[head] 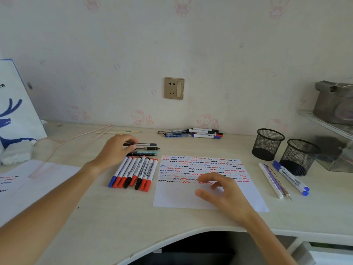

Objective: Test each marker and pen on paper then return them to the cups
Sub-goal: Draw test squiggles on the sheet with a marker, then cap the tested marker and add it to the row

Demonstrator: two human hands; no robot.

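Now | paper (208,196): red, blue, black squiggles | lower part blank

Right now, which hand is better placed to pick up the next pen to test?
Left. The left hand already rests on the pens beside the marker row; the right hand hovers over the paper, away from them.
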